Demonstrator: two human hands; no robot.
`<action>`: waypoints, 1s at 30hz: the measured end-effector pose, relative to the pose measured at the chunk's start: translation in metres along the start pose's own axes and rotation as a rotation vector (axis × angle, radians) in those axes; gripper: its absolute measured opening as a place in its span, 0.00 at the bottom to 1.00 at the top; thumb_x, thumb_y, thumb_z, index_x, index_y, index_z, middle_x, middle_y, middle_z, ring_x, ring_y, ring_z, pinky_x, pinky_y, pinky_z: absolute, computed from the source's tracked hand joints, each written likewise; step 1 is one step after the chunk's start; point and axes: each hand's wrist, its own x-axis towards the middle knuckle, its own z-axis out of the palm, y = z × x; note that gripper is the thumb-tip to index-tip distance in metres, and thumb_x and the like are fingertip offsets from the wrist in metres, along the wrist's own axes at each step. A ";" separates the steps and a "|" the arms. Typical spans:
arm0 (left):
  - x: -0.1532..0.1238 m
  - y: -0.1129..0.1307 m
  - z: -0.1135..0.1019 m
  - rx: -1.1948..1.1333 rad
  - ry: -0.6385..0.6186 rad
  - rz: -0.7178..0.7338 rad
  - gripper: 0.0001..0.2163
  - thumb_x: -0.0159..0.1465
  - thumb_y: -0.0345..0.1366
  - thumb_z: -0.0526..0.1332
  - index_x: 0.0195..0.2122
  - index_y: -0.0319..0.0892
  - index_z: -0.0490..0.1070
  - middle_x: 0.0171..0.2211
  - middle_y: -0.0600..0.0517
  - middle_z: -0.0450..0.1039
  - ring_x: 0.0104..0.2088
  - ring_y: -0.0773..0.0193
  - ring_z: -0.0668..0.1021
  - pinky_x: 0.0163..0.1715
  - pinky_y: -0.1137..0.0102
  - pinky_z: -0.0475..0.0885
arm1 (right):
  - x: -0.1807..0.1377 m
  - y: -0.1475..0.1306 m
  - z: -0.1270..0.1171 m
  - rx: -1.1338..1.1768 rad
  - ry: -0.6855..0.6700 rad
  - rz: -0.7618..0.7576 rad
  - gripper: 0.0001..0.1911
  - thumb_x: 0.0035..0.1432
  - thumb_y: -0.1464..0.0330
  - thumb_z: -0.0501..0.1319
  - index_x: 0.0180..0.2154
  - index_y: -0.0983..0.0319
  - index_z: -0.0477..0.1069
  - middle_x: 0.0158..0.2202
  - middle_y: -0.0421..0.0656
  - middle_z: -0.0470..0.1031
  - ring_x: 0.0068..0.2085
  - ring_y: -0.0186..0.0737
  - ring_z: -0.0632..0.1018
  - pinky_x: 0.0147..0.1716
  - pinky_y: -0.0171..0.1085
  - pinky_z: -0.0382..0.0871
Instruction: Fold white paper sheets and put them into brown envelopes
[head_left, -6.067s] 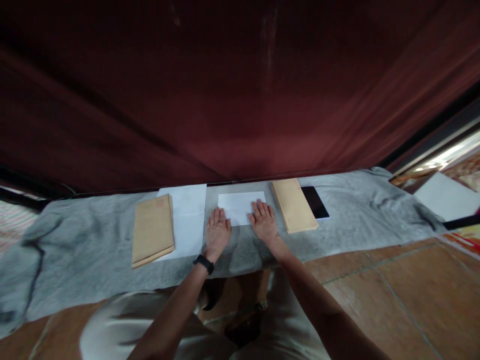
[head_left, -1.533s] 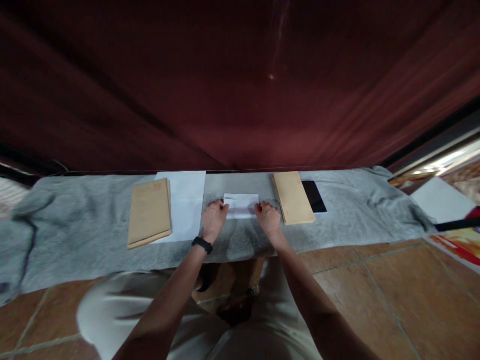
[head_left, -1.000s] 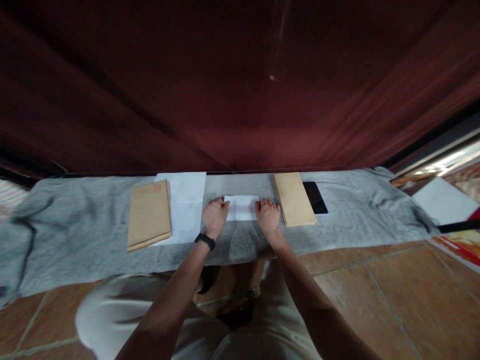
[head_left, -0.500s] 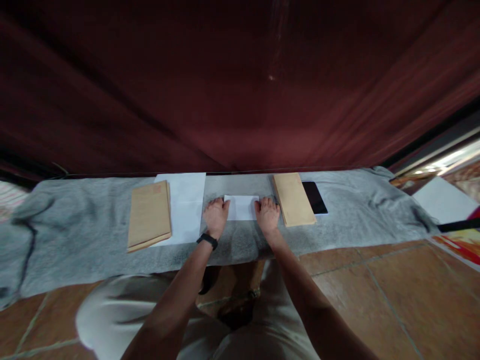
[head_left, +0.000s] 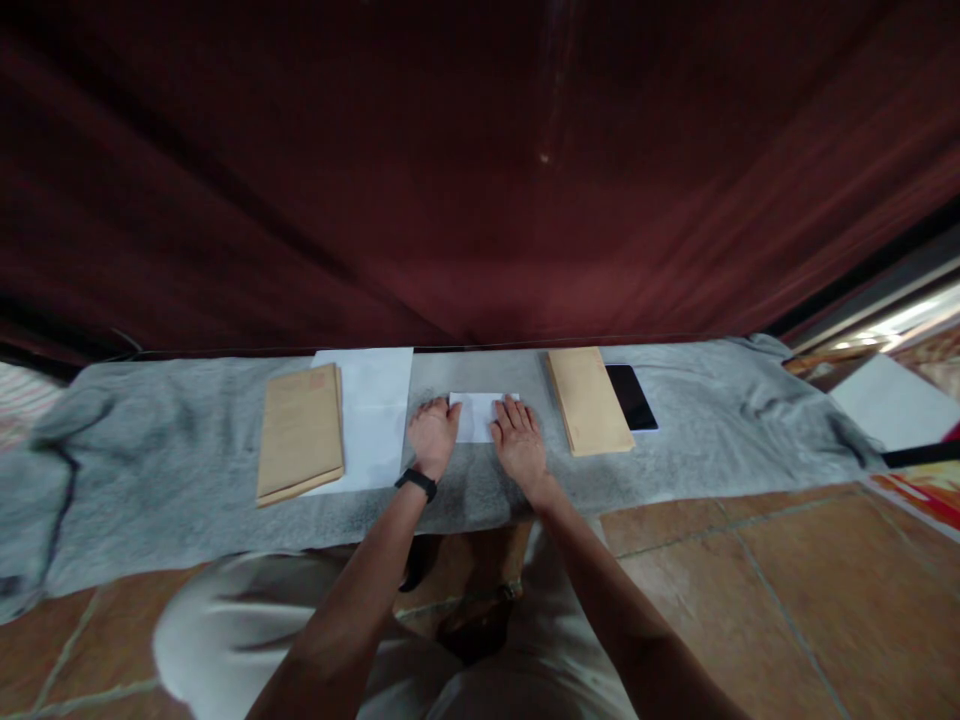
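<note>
A white folded sheet of paper (head_left: 474, 418) lies in front of me on the grey cloth. My left hand (head_left: 433, 435) is at its left end, fingers curled and the thumb pressed on the paper's edge; a dark band circles that wrist. On the right end of the paper rests my right hand (head_left: 519, 440), palm down, with its fingers stretched out and slightly apart. Close beyond my right hand is a stack of brown envelopes (head_left: 591, 402). To the left of my left hand are flat white sheets of paper (head_left: 373, 415).
Another stack of brown envelopes (head_left: 300, 430) partly covers the white sheets. A dark-screened phone or tablet (head_left: 632, 396) lies partly under the right stack. The grey cloth (head_left: 720, 420) covers a narrow surface against a dark red panel (head_left: 480, 200). Tiled floor (head_left: 750, 580) lies below.
My right hand has shifted left from the paper's right edge onto the paper, and its fingers have straightened and spread. My left hand and the paper have stayed in place.
</note>
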 end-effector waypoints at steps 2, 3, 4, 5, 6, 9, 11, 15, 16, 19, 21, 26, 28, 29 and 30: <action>0.000 -0.001 0.002 -0.023 0.015 -0.008 0.16 0.72 0.46 0.54 0.41 0.41 0.76 0.39 0.41 0.80 0.45 0.50 0.80 0.44 0.62 0.72 | -0.001 0.000 0.001 -0.014 -0.007 0.006 0.26 0.75 0.62 0.48 0.67 0.66 0.62 0.70 0.52 0.60 0.69 0.53 0.63 0.68 0.51 0.51; 0.000 -0.002 0.002 -0.045 0.036 -0.013 0.15 0.72 0.46 0.54 0.42 0.41 0.75 0.39 0.41 0.80 0.45 0.50 0.80 0.44 0.62 0.72 | -0.001 0.000 0.001 -0.021 -0.011 0.005 0.26 0.75 0.62 0.48 0.67 0.66 0.62 0.70 0.53 0.60 0.69 0.53 0.63 0.68 0.52 0.51; 0.000 -0.003 0.003 -0.075 0.068 -0.014 0.15 0.71 0.46 0.55 0.43 0.40 0.74 0.40 0.41 0.79 0.45 0.50 0.80 0.45 0.61 0.72 | -0.001 0.000 0.001 -0.027 -0.013 0.003 0.27 0.75 0.62 0.48 0.68 0.66 0.61 0.70 0.53 0.59 0.69 0.53 0.62 0.68 0.52 0.51; -0.001 -0.003 0.004 -0.110 0.112 -0.005 0.14 0.71 0.45 0.55 0.45 0.40 0.74 0.41 0.41 0.79 0.45 0.50 0.80 0.46 0.60 0.72 | -0.001 -0.001 0.001 -0.032 -0.016 0.003 0.27 0.75 0.62 0.47 0.68 0.66 0.61 0.70 0.54 0.59 0.70 0.53 0.62 0.68 0.52 0.51; -0.003 -0.004 0.005 -0.146 0.162 0.018 0.14 0.71 0.43 0.55 0.46 0.39 0.73 0.42 0.41 0.78 0.46 0.50 0.79 0.47 0.59 0.73 | 0.000 -0.001 0.001 -0.036 -0.018 0.004 0.27 0.75 0.62 0.47 0.68 0.66 0.60 0.70 0.54 0.59 0.70 0.53 0.62 0.68 0.52 0.51; -0.017 -0.005 0.009 -0.233 0.265 0.182 0.14 0.72 0.37 0.52 0.52 0.38 0.71 0.49 0.39 0.76 0.53 0.50 0.77 0.54 0.56 0.71 | 0.000 -0.001 0.002 -0.044 -0.020 0.009 0.27 0.75 0.62 0.47 0.69 0.66 0.59 0.71 0.54 0.58 0.70 0.53 0.61 0.68 0.53 0.51; -0.031 -0.004 0.014 -0.245 0.231 0.349 0.17 0.72 0.34 0.49 0.58 0.38 0.69 0.58 0.39 0.72 0.60 0.52 0.72 0.61 0.56 0.67 | 0.000 -0.001 0.004 -0.044 -0.021 0.012 0.27 0.75 0.62 0.47 0.69 0.65 0.59 0.71 0.54 0.57 0.70 0.53 0.61 0.68 0.53 0.51; -0.055 0.000 0.025 -0.142 0.078 0.511 0.22 0.74 0.36 0.46 0.67 0.39 0.61 0.70 0.42 0.60 0.71 0.54 0.59 0.69 0.54 0.56 | 0.000 0.001 0.007 -0.046 -0.024 0.012 0.27 0.75 0.61 0.47 0.69 0.65 0.59 0.71 0.53 0.57 0.70 0.53 0.60 0.68 0.53 0.50; -0.058 0.000 0.027 -0.114 0.054 0.506 0.23 0.74 0.37 0.46 0.68 0.39 0.59 0.70 0.42 0.58 0.72 0.54 0.58 0.70 0.54 0.55 | 0.000 0.001 0.007 -0.047 -0.025 0.010 0.27 0.75 0.61 0.47 0.69 0.65 0.59 0.71 0.53 0.57 0.71 0.53 0.60 0.68 0.53 0.50; -0.061 0.002 0.030 -0.054 0.021 0.483 0.24 0.74 0.38 0.45 0.70 0.38 0.57 0.72 0.43 0.55 0.73 0.54 0.55 0.71 0.54 0.52 | 0.000 0.002 0.006 -0.046 -0.029 0.009 0.27 0.75 0.62 0.46 0.69 0.65 0.59 0.71 0.52 0.57 0.71 0.53 0.60 0.68 0.53 0.50; -0.060 0.002 0.030 -0.033 0.020 0.472 0.25 0.74 0.38 0.45 0.70 0.39 0.57 0.72 0.44 0.54 0.73 0.55 0.54 0.71 0.54 0.51 | 0.001 0.001 0.004 -0.040 -0.029 0.023 0.27 0.75 0.62 0.46 0.69 0.65 0.60 0.71 0.52 0.57 0.71 0.52 0.60 0.69 0.53 0.49; -0.060 0.003 0.027 0.011 -0.011 0.489 0.26 0.73 0.35 0.45 0.71 0.36 0.54 0.73 0.42 0.52 0.74 0.54 0.52 0.72 0.53 0.49 | 0.000 -0.013 -0.001 0.013 -0.020 0.020 0.26 0.75 0.62 0.45 0.68 0.65 0.60 0.71 0.50 0.59 0.71 0.48 0.59 0.70 0.51 0.47; -0.060 0.002 0.027 0.028 -0.031 0.500 0.27 0.72 0.32 0.45 0.72 0.34 0.53 0.73 0.41 0.51 0.74 0.54 0.51 0.72 0.53 0.49 | -0.001 -0.019 -0.002 0.043 -0.031 -0.032 0.26 0.76 0.62 0.44 0.68 0.64 0.61 0.71 0.49 0.59 0.71 0.45 0.59 0.70 0.49 0.48; -0.061 0.002 0.027 0.033 -0.038 0.502 0.27 0.71 0.31 0.45 0.72 0.34 0.52 0.73 0.41 0.51 0.74 0.54 0.50 0.72 0.53 0.49 | -0.002 -0.022 -0.002 0.054 -0.040 -0.057 0.26 0.76 0.62 0.44 0.68 0.64 0.61 0.71 0.48 0.59 0.71 0.44 0.59 0.70 0.49 0.48; -0.061 0.002 0.027 0.036 -0.043 0.502 0.28 0.71 0.31 0.45 0.72 0.34 0.52 0.73 0.41 0.51 0.74 0.54 0.50 0.72 0.54 0.49 | -0.002 -0.024 -0.002 0.061 -0.050 -0.075 0.26 0.76 0.62 0.44 0.68 0.63 0.61 0.71 0.48 0.60 0.71 0.44 0.59 0.70 0.48 0.49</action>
